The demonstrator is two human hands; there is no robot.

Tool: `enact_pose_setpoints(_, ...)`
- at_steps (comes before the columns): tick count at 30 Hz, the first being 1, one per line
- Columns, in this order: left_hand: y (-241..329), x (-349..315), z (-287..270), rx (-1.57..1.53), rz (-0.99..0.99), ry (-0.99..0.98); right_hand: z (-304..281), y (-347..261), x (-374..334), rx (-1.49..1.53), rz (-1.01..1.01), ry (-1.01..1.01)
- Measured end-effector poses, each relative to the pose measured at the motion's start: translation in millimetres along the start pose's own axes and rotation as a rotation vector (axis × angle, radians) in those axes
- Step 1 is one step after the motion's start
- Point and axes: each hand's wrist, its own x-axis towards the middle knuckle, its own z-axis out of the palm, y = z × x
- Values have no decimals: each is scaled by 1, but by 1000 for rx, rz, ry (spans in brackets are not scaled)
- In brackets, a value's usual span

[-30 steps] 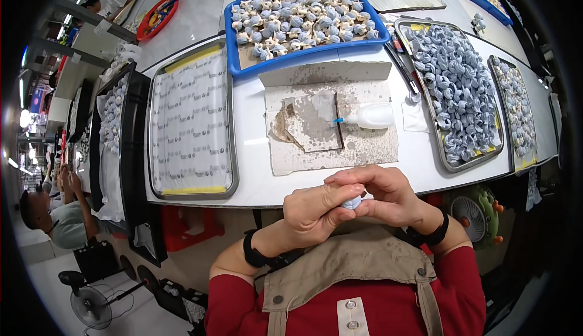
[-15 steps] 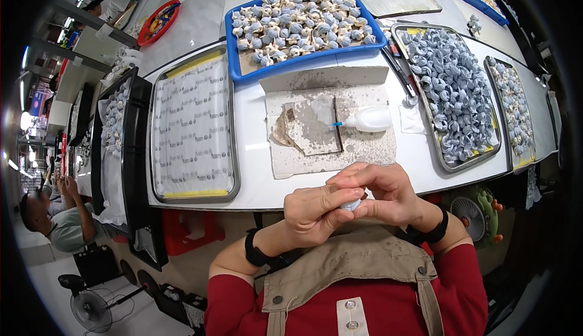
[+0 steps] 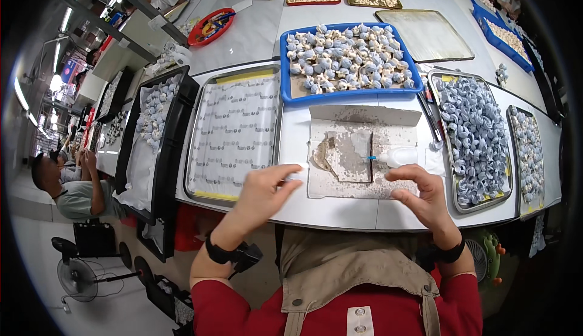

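Left hand: thumb and forefinger brought close at the near-right corner of the paper-lined tray (image 3: 234,126); left hand (image 3: 261,195) pinches a small pale-blue piece (image 3: 294,177), mostly hidden by the fingertips.
Right hand: right hand (image 3: 430,197) spread, thumb and fingers apart with nothing between them, at the near-right part of the stained cardboard (image 3: 325,120).
Bottle: white squeeze bottle (image 3: 402,156), on its side on the cardboard, just beyond the right fingertips; contact can't be told from this angle.
Handling, left: a light fingertip pinch should suit best — the piece looks soft-edged, and a hard squeeze could probably dent it.
Handling, right: the gap between thumb and fingers looks ample for the bottle's body; gripping the body rather than the tip would likely give better control.
Bottle's pointing: blue nozzle (image 3: 372,158) toward the left-hand side, base toward the right; long axis roughly crosswise, from one hand's side to the other's.
Piece's pointing: can't tell — too little shows to read a long axis.
Around: blue tray (image 3: 352,98) of blue-and-cream pieces beyond both hands; metal tray (image 3: 465,207) heaped with blue curled pieces right of the right hand.
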Motion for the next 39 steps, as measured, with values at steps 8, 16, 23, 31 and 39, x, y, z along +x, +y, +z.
enact_pose_setpoints(8, -56, 107, -29, 523, 32, 282, -12, 29, 29, -356, -110, 360)
enact_pose_setpoints(16, -87, 235, 23, 679, 158, 214, -25, 37, 29, -549, 50, 311)
enact_pose_setpoints(23, -2, 108, 24, -405, -81, -83, -29, 42, 15, -535, 23, 64)
enact_pose_setpoints(31, 15, 4, 97, -1358, -428, -428, -17, 40, -3, -462, 143, 108)
enact_pose_setpoints(39, 21, -7, 131, -1374, -384, -310, -17, 27, -40, 34, 185, 237)
